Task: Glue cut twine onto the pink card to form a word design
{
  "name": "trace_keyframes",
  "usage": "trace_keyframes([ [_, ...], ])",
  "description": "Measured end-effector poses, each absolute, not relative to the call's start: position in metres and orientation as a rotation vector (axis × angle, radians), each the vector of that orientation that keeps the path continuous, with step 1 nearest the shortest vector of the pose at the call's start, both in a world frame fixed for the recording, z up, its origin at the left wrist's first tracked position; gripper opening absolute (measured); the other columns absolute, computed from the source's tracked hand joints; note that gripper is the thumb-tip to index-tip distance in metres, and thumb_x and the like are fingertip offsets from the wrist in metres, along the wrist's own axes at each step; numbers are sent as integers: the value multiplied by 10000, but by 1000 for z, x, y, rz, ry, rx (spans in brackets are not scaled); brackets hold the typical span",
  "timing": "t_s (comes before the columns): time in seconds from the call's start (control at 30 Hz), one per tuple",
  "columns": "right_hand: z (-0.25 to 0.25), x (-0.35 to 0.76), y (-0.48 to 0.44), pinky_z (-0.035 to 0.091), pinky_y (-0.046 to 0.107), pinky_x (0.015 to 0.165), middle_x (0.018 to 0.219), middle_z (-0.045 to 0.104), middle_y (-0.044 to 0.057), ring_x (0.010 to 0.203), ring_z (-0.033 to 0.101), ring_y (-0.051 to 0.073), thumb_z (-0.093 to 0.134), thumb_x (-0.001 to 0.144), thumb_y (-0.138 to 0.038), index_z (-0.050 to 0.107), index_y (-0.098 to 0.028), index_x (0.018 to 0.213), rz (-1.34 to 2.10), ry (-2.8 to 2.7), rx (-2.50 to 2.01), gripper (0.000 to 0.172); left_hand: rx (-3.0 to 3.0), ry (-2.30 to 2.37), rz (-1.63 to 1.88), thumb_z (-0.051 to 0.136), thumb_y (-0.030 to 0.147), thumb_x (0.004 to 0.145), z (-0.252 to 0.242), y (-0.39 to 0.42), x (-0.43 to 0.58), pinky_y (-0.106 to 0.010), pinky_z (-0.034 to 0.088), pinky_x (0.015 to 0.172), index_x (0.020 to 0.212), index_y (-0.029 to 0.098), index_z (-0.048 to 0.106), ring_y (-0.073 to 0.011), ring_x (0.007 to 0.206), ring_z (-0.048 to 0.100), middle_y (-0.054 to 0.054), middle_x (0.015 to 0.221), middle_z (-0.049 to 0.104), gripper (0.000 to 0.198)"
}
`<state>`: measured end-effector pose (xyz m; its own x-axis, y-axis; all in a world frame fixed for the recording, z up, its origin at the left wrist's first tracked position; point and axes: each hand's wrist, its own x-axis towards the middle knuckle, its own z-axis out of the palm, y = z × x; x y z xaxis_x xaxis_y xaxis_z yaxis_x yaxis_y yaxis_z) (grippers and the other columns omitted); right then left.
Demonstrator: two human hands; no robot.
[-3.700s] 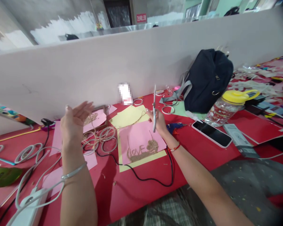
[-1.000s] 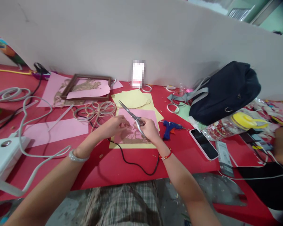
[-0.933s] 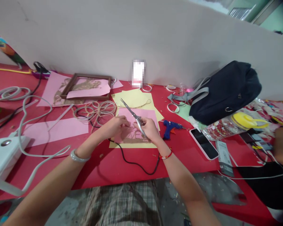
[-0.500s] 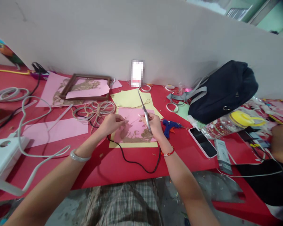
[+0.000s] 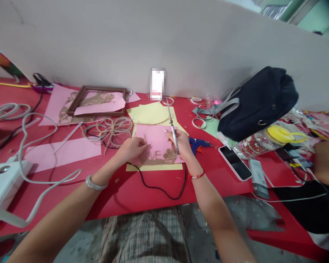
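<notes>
Right hand point(image 5: 181, 144) grasps scissors point(image 5: 172, 126), blades together, pointing far. Left hand point(image 5: 133, 148) pinches twine on pink card point(image 5: 156, 140), red bench point(image 5: 142, 193).

scissors point(image 5: 172, 126): bare metal, shiny
pink paper point(image 5: 155, 139): matt, smooth
twine point(image 5: 113, 128): rough fibre
frame point(image 5: 104, 87): dark wood
bag point(image 5: 260, 102): dark matt cloth
phone point(image 5: 234, 162): glossy screen
table point(image 5: 142, 191): smooth red, slight sheen

Open along bare red tabletop point(image 5: 117, 199) in front; hemmed left by coiled tan twine point(image 5: 113, 128), right by blue glue gun point(image 5: 196, 143).
</notes>
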<state>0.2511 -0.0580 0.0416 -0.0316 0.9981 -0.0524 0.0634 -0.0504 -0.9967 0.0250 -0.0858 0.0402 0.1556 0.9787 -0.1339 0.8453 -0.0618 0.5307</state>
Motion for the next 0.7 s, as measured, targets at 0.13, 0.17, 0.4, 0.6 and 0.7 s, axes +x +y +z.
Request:
trace_keyframes([
  [0.13,48,250,-59,313,245,455,544,535,-40,470,447,92,840,683,-694,562,-218,672,1246,-1243,-1254,552,1976,1636,407,559,510,898,41,-84,21,-276,382,596,782,202,708,-209,671,660,-60,720,746,360],
  [0.17,50,251,-60,320,244,456,551,534,-40,472,454,94,827,700,-703,560,-219,684,1243,-1256,-1245,553,1996,1619,440,556,493,900,43,-83,19,-274,375,592,771,201,694,-202,656,645,-55,700,731,348],
  [0.4,56,253,-73,439,236,470,645,531,-44,514,518,108,716,840,-718,523,-244,782,1507,-1462,-1158,515,2012,1549,812,561,421,938,65,-85,15,-267,407,629,841,182,707,-161,612,587,-43,726,734,296],
  [0.6,57,246,-79,429,225,457,672,506,-58,527,496,104,760,808,-700,546,-247,827,1536,-1438,-1137,501,1774,1721,1139,655,372,897,86,-78,-11,-242,455,630,864,171,735,-156,662,629,-22,743,741,218],
  [0.7,58,248,-73,432,243,504,675,551,-32,563,520,116,697,809,-776,570,-236,794,1509,-1273,-1076,555,1527,1985,1517,642,244,878,97,-68,-56,-208,475,654,942,113,757,-125,696,628,-31,800,748,186],
])
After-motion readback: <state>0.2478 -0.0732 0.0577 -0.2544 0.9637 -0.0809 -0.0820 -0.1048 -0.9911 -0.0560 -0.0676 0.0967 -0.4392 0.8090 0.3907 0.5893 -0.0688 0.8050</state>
